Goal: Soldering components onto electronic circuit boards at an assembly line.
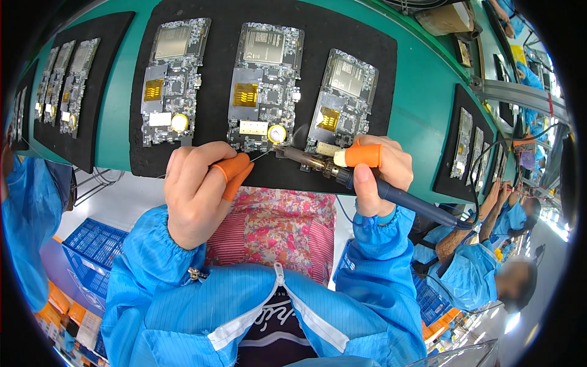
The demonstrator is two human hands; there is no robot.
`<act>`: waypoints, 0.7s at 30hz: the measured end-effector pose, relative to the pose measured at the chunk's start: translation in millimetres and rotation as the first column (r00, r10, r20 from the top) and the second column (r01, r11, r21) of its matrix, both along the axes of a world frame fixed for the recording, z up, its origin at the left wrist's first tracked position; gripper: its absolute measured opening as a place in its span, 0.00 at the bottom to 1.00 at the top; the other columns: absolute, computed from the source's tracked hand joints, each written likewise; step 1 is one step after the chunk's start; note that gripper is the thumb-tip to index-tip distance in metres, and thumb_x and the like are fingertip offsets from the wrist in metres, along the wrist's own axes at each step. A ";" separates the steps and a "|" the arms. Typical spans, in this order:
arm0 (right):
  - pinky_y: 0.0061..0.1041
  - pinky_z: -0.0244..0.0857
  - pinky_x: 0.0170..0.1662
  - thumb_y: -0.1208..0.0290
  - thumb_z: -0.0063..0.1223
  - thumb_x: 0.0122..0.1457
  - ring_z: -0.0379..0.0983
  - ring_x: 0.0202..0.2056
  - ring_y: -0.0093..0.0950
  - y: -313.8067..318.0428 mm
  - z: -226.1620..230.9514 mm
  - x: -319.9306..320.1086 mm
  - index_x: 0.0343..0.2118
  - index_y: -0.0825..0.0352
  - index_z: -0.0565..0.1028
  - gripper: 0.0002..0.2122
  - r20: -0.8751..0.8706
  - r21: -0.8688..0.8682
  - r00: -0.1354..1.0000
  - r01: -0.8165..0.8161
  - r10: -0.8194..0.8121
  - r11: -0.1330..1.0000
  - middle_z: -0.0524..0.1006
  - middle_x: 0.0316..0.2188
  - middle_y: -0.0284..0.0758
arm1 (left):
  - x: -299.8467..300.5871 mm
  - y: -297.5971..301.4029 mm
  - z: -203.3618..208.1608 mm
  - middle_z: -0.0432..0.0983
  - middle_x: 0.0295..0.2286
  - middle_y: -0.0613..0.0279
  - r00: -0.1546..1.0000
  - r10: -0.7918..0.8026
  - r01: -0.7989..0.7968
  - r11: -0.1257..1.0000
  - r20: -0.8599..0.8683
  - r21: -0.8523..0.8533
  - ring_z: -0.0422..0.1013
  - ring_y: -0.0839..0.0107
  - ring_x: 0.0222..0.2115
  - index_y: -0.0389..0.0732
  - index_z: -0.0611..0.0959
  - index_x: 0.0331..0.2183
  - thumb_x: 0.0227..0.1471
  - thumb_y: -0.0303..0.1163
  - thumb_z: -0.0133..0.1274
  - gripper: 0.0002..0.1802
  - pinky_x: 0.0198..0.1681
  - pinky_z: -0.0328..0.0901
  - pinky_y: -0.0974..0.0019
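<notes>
My right hand [393,168] grips a dark blue soldering iron [422,212], orange finger cots on its fingers. The iron's tip is at the lower edge of the middle circuit board [269,92], just below a round yellow-rimmed coin cell [277,133]. From the left side, my left hand [194,186] pinches a thin solder wire [262,155] between fingers in orange cots, and the wire's end runs toward the tip. Whether wire and tip touch is too small to tell. Another circuit board [173,79] lies to the left, and a tilted board [343,92] lies to the right, partly behind my right hand.
The boards lie on a black foam mat [220,61] on a green bench [422,122]. More mats with boards [79,79] flank it. The iron's cable [476,183] runs up the right side. Co-workers in blue smocks [471,269] sit nearby; a blue crate [92,251] stands lower left.
</notes>
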State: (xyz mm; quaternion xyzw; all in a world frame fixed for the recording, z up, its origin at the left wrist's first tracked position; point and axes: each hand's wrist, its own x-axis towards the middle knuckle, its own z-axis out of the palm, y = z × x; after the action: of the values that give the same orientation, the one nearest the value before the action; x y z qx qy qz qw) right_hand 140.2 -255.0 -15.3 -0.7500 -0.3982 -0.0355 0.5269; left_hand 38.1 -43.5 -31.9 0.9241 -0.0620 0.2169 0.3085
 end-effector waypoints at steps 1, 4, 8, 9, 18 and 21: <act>0.24 0.58 0.16 0.75 0.48 0.42 0.65 0.12 0.31 0.1 0.7 -0.3 0.20 0.74 0.71 0.06 0.000 0.000 1.000 0.000 0.000 1.000 0.68 0.12 0.40 | 0.8 -0.6 -0.2 0.70 0.27 0.63 1.000 -0.001 0.001 1.000 0.001 0.024 0.65 0.69 0.25 0.36 0.77 0.21 0.24 0.21 0.60 0.13 0.26 0.58 0.69; 0.24 0.58 0.16 0.76 0.48 0.42 0.65 0.12 0.32 -0.6 0.4 0.3 0.20 0.74 0.71 0.06 -0.003 -0.021 1.000 0.007 -0.007 1.000 0.68 0.13 0.40 | 5.4 -2.5 -2.8 0.71 0.27 0.64 0.998 -0.015 0.010 0.996 0.056 0.090 0.65 0.69 0.25 0.37 0.76 0.20 0.23 0.21 0.59 0.12 0.27 0.57 0.70; 0.24 0.59 0.15 0.76 0.47 0.41 0.65 0.12 0.31 -0.4 0.7 0.3 0.20 0.74 0.71 0.05 0.010 -0.010 1.000 -0.005 0.005 1.000 0.68 0.12 0.40 | 8.2 -2.8 -2.4 0.71 0.27 0.65 0.996 -0.047 0.038 0.993 0.076 0.114 0.65 0.70 0.25 0.37 0.77 0.20 0.21 0.22 0.57 0.12 0.28 0.57 0.70; 0.24 0.59 0.15 0.76 0.47 0.41 0.65 0.12 0.31 -0.2 0.6 0.0 0.20 0.74 0.71 0.05 0.002 -0.010 1.000 -0.010 0.011 1.000 0.68 0.12 0.40 | 8.8 -2.5 -0.8 0.71 0.27 0.65 0.996 -0.054 0.044 0.990 0.073 0.133 0.65 0.70 0.25 0.37 0.77 0.20 0.21 0.22 0.56 0.12 0.27 0.57 0.70; 0.24 0.57 0.15 0.74 0.48 0.41 0.65 0.12 0.32 -9.3 -2.6 0.0 0.19 0.74 0.72 0.07 0.048 0.066 0.999 0.021 -0.024 0.998 0.68 0.12 0.40 | 1.2 -3.2 20.8 0.66 0.34 0.55 0.994 0.075 -0.086 0.988 -0.084 -0.128 0.65 0.61 0.34 0.32 0.76 0.29 0.25 0.21 0.63 0.21 0.36 0.62 0.67; 0.24 0.57 0.18 0.69 0.48 0.42 0.66 0.14 0.31 -25.7 -1.0 -4.9 0.19 0.73 0.72 0.10 -0.029 0.076 0.991 0.134 -0.132 0.988 0.69 0.15 0.40 | -11.9 3.1 10.4 0.67 0.34 0.55 0.983 0.170 -0.180 0.970 -0.074 -0.161 0.64 0.60 0.36 0.33 0.76 0.31 0.26 0.20 0.62 0.21 0.36 0.62 0.67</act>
State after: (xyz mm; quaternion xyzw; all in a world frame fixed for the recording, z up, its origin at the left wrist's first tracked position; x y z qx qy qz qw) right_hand 135.3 -280.7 -16.3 -0.7541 -0.3391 -0.0771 0.5571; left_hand 26.2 -40.3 -21.6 0.9028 0.0472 0.2201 0.3664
